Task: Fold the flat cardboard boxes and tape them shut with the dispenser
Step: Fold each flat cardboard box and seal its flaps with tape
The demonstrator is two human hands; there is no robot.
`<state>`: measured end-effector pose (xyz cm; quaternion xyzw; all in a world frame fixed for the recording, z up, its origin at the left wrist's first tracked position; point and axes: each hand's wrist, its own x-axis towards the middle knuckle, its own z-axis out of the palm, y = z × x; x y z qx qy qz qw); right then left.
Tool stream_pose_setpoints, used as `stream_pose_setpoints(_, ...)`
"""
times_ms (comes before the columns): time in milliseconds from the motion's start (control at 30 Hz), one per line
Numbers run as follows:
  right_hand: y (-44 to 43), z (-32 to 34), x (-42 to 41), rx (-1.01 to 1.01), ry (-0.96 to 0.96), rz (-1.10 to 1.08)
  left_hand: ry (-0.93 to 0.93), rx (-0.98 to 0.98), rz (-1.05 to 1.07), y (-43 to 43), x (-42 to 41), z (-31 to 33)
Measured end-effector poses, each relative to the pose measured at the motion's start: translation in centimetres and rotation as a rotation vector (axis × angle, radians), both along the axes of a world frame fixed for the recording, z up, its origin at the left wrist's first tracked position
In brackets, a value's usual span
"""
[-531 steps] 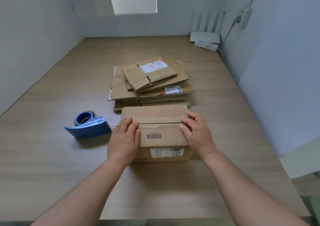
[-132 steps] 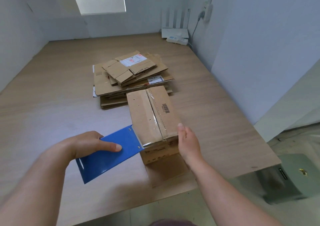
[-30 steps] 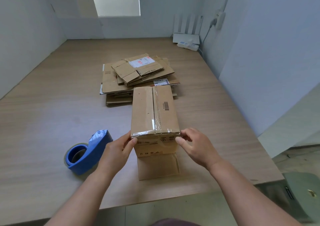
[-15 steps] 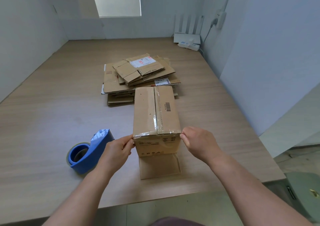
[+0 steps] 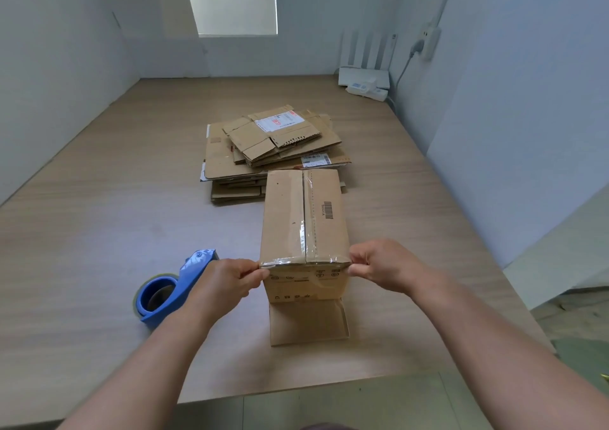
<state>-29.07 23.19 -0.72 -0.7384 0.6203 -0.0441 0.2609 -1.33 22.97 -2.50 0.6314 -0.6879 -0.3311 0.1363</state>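
Grip tightened since second ago: left hand [image 5: 227,281] pinches box [image 5: 286,218] near-left top corner, right hand [image 5: 385,265] pinches near-right corner.

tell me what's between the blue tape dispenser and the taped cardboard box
The left hand, pinching a near corner of the taped cardboard box, beside the blue tape dispenser; head view.

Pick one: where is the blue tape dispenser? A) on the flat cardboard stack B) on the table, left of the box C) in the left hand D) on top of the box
B: the tape dispenser lies on the table; the left hand and right hand both pinch the box at its near top corners.
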Motion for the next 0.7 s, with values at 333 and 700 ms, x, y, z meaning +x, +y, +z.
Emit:
stream_pose_setpoints(333, 0.6, -1.0, 0.4, -0.022, -0.222, -0.334, 0.165, 0.102, -0.002, 0.0, 1.0, -0.7)
stream_pose_setpoints(700, -1.1, 0.5, -1.6, 0.086, -0.352, -0.380, 0.371, 0.204, 0.088, 0.8, -5.1, 1.2)
